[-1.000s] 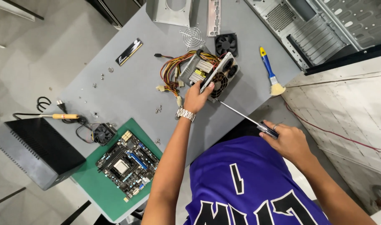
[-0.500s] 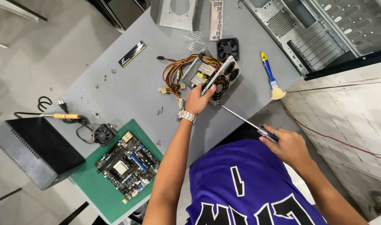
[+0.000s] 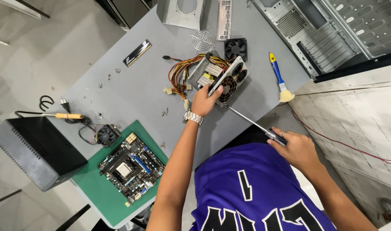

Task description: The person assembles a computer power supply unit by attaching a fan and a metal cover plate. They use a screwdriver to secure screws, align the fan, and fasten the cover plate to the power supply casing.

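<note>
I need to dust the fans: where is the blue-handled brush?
In the head view, the blue-handled brush lies on the grey table, right of the opened power supply, beside the metal computer case.

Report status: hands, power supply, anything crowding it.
Left hand grips the opened power supply. Right hand holds a long screwdriver, tip at the unit's fan side. Black fan and wire grille lie close behind.

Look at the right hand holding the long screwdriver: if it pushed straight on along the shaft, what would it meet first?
The right hand aims the screwdriver up-left at the open power supply, which the left hand steadies. Its tip looks already at the fan-side panel, so that comes first, though depth is unclear.
</note>
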